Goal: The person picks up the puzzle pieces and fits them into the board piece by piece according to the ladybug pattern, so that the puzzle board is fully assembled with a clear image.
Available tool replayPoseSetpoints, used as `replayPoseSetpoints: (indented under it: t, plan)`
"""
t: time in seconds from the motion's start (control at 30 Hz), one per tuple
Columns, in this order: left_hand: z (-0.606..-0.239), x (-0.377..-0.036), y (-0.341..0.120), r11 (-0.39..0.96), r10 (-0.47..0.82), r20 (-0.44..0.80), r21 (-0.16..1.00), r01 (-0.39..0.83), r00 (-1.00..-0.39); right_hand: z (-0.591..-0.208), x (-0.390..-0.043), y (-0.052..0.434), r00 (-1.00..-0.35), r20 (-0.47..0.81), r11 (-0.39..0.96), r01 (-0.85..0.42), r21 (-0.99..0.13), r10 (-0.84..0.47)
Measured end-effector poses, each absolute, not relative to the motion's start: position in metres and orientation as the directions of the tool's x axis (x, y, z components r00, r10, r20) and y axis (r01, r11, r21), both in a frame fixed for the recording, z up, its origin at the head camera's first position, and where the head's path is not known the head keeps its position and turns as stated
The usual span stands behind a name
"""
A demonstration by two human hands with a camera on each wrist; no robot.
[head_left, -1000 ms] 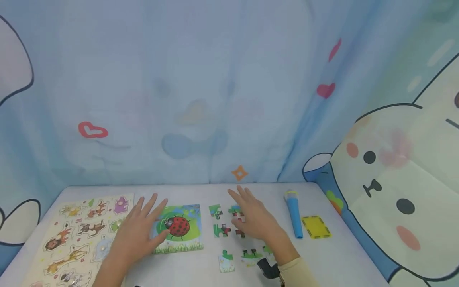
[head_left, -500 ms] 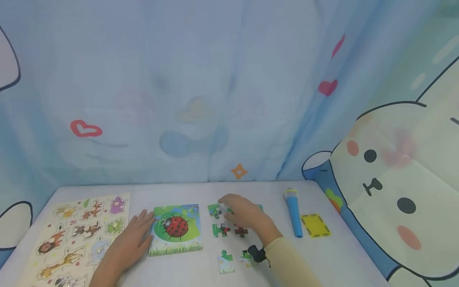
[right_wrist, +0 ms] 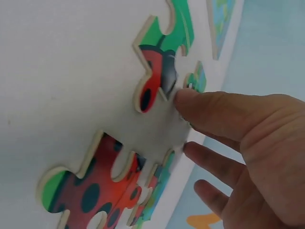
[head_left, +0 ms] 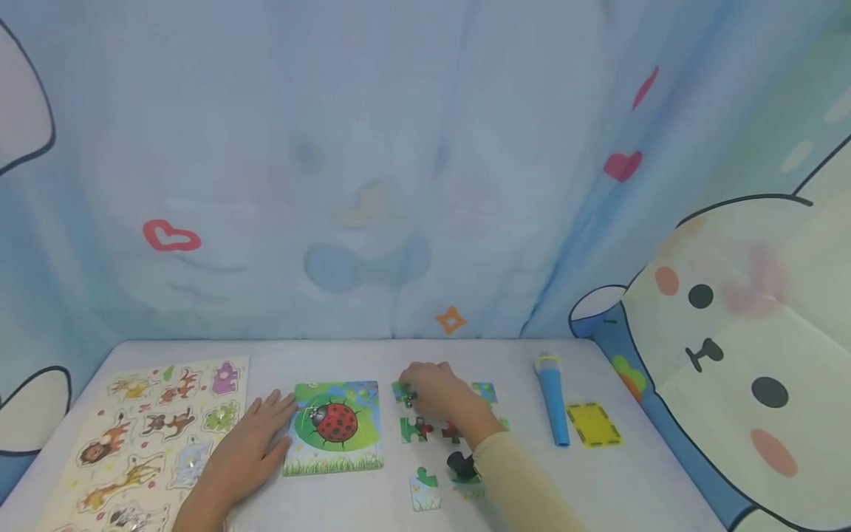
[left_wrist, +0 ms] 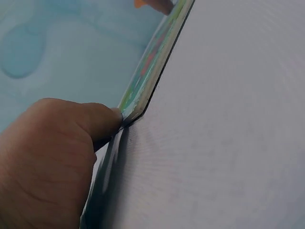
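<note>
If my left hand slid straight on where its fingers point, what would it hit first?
Most likely the ladybug board; your left hand lies at its left edge, though depth is unclear there.

Forward head view, close wrist views; puzzle pieces [right_wrist: 90,196] in head and right wrist

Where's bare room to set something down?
Bare white table: on the near side of the blue toy microphone and flat yellow square, and of the square ladybug picture board. Crowded: the colourful wooden puzzle pieces around the right hand.
</note>
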State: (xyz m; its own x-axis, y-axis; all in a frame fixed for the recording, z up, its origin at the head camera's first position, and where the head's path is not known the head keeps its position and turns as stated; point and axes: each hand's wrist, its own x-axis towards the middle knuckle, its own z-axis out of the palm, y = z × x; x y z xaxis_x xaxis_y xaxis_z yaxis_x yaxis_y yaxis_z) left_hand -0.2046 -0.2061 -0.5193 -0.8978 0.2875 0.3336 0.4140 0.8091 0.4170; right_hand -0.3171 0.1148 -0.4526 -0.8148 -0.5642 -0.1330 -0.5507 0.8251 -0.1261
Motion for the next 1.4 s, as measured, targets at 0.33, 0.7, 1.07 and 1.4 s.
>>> replayPoseSetpoints:
  t: [0.33,0.7,1.07,1.4]
  plan:
    - [-0.517,-0.203,-0.212,0.816,0.281,0.356,0.401,0.417,-0.891,-0.462,-0.319,0.11,-0.819,-0.094,0.824,-0.563,-0.054,-0.566]
    - [-0.524,-0.208,-0.211,0.808,0.29,0.398,0.386,0.446,-0.87,-0.45,-0.316,0.111,-0.768,0.043,0.767,-0.64,-0.042,-0.639]
    - [-0.525,-0.209,-0.207,0.804,0.284,0.362,0.414,0.426,-0.888,-0.448,-0.314,0.087,-0.706,0.085,0.698,-0.708,-0.105,-0.703]
    - [-0.524,-0.209,-0.205,0.807,0.276,0.346,0.423,0.412,-0.897,-0.45,-0.311,0.062,-0.677,0.091,0.65,-0.73,-0.212,-0.731]
